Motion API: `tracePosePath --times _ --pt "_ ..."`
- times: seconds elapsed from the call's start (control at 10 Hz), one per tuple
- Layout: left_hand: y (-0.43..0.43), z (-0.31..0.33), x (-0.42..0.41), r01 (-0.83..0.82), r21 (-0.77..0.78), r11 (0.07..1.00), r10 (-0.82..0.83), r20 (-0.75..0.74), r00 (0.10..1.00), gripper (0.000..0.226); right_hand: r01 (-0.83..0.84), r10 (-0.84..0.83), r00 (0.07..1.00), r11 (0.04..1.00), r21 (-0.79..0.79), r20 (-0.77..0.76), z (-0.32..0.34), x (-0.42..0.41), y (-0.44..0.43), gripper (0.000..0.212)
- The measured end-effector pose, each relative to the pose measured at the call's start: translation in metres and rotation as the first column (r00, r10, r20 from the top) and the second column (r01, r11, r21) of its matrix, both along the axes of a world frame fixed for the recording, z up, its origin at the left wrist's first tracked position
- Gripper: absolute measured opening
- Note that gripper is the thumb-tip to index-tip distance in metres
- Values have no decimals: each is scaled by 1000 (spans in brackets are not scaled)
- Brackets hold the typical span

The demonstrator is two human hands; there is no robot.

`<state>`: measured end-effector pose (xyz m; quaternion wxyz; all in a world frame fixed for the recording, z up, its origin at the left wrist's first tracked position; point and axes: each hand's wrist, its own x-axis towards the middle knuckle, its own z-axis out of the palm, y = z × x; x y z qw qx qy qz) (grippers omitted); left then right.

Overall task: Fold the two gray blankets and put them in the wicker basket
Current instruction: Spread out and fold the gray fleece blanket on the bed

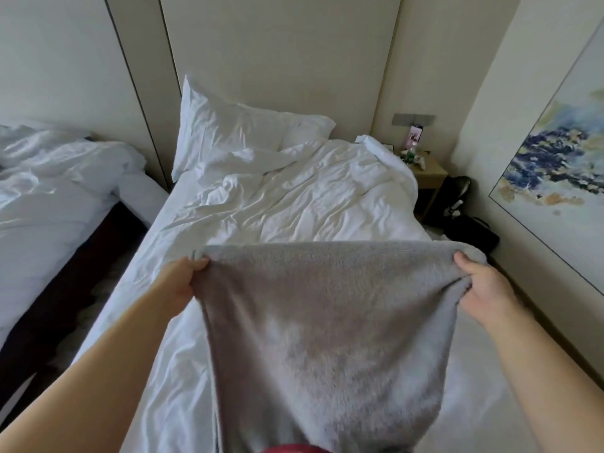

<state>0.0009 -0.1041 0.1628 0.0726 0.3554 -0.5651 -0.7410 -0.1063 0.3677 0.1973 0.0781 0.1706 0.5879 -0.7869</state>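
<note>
Over a rumpled white bed [294, 197], the left hand [183, 282] and right hand [480, 286] pinch one fluffy gray blanket [327, 322] by its corners. Folding has barely begun, I judge; no second blanket or basket shows.

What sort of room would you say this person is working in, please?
Probably a hotel twin bedroom: one unmade white bed, a second bed beside it, a bedside table and a framed painting.

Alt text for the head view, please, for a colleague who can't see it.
The left hand and right hand grip the top corners of a gray blanket, holding it spread above an unmade white bed. A pillow lies at its head; a nightstand stands to the right.
</note>
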Motion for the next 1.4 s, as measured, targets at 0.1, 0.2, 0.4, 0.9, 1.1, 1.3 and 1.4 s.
tracePosePath --times 0.1,0.2,0.4,0.9,1.1,1.3,1.4 --pt "2 3 9 337 212 917 -386 269 882 28 -290 232 921 945 153 313 0 12 -1 29" --pt "5 7 11 538 197 819 -566 431 703 39 -619 309 698 715 326 646 0 18 -1 31" --pt "13 33 -30 7 -228 974 -57 -212 976 9 74 -52 976 992 100 -213 38 -26 -31 24" --pt "38 -155 93 751 215 625 -476 867 148 4 -885 24 333 353 304 943 -184 106 7 33" --pt "43 -185 85 775 -57 630 -318 891 324 23 -816 44 541 272 511 840 -202 85 -17 10" --pt "43 -197 54 599 -119 791 -274 808 522 31 -797 169 588 288 531 791 -216 52 -47 11" --pt "44 -209 27 566 -147 811 -269 765 585 36 -771 232 633 271 576 738 -226 22 -60 12"
